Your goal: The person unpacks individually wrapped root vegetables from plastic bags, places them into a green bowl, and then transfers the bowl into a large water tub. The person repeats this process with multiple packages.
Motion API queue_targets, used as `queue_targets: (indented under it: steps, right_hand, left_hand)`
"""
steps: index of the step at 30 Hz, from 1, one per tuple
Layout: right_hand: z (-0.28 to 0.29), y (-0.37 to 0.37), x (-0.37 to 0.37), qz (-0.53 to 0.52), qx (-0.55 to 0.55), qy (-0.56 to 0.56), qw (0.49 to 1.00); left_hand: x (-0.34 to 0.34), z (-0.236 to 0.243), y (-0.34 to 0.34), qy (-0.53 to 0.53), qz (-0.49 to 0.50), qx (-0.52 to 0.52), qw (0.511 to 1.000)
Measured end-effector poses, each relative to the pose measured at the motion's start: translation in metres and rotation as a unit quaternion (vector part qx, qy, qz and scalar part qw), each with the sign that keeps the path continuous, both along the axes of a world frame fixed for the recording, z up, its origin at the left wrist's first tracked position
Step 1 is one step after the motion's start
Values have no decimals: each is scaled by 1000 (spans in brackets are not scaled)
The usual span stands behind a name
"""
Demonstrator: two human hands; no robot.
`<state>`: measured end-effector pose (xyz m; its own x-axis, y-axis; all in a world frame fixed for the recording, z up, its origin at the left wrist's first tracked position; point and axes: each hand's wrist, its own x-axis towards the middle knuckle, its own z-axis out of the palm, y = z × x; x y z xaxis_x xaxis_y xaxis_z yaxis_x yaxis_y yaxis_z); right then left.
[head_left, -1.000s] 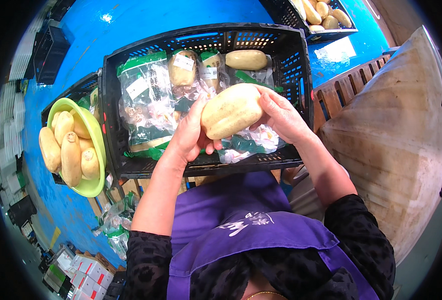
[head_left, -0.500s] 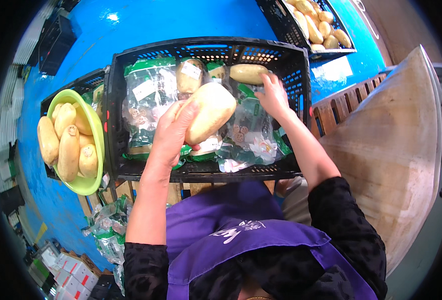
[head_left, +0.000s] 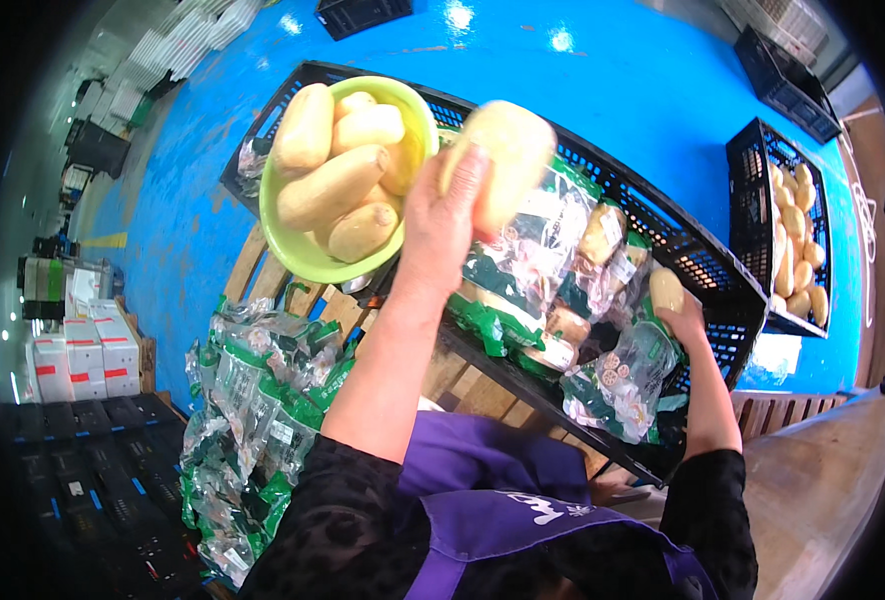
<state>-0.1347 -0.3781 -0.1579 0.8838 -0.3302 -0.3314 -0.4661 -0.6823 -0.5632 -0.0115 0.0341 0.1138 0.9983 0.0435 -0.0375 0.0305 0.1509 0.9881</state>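
My left hand [head_left: 443, 220] grips a thick pale lotus root [head_left: 513, 160], its thumb along the side. It holds the root raised over the left part of the black crate [head_left: 653, 210], just right of the lime-green bowl [head_left: 281, 225]. Several lotus roots [head_left: 333, 188] are heaped in that bowl. At the crate's right end, my right hand [head_left: 685, 325] is closed on a smaller lotus root [head_left: 667, 290] beside a clear and green printed bag [head_left: 623, 385]; some of its fingers are hidden. Filled bags [head_left: 543, 235] lie between the hands.
Loose clear and green bags [head_left: 253, 430] are piled at my left, next to a wooden pallet [head_left: 313, 300]. Another black crate of lotus roots [head_left: 798, 240] stands at the far right on the blue floor. White boxes [head_left: 88, 350] and black crates [head_left: 93, 480] are stacked at the left.
The view has swung left, bringing the bowl and the bag pile further in. My left hand has carried its lotus root leftward toward the bowl. My right hand has closed on the smaller root.
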Motion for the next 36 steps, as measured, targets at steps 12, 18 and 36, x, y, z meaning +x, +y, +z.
queue_targets:
  steps: [12, 18, 36]
  right_hand:
    - [197, 163, 91, 53, 807, -12, 588]
    - [219, 241, 103, 65, 884, 62, 459]
    - [220, 297, 119, 74, 788, 9, 611]
  left_hand:
    - [34, -31, 78, -240, 149, 608, 742]
    - [21, -21, 62, -100, 37, 673, 732]
    - [17, -26, 76, -144, 1, 656, 741]
